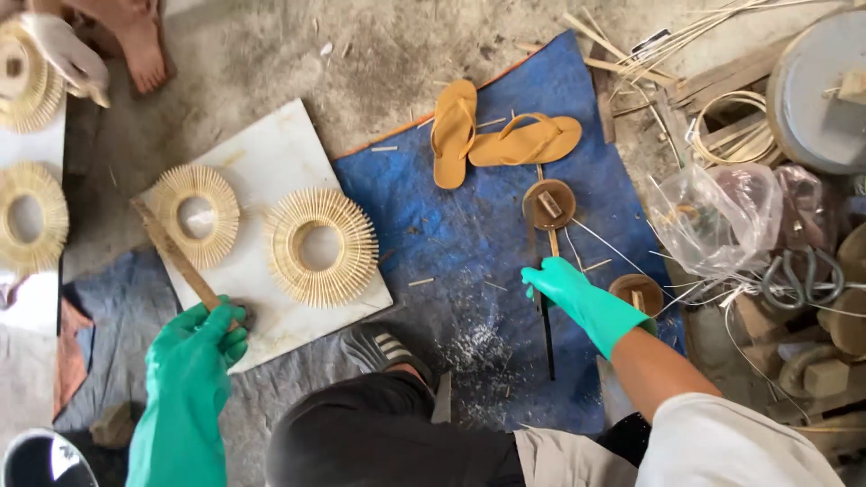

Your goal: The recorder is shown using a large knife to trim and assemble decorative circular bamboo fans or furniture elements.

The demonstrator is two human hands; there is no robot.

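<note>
Both my hands wear green rubber gloves. My left hand [200,347] grips the near end of a long wooden stick [171,252] that lies across a white board [271,153]. Two round rings of radiating bamboo sticks rest on that board: one [194,215] at the left, touched by the stick, and a larger one [321,246] at the middle. My right hand [577,298] closes on a thin dark rod [547,338] over a blue tarp [451,225]. Next to it stand two small round wooden discs [548,204] [637,293].
A pair of orange flip-flops [496,135] lies on the tarp's far part. More bamboo rings [32,215] sit at the left edge, near another person's bare foot [140,50] and gloved hand [68,54]. Clear plastic bags [722,216], wood scraps and a grey round slab [821,90] crowd the right.
</note>
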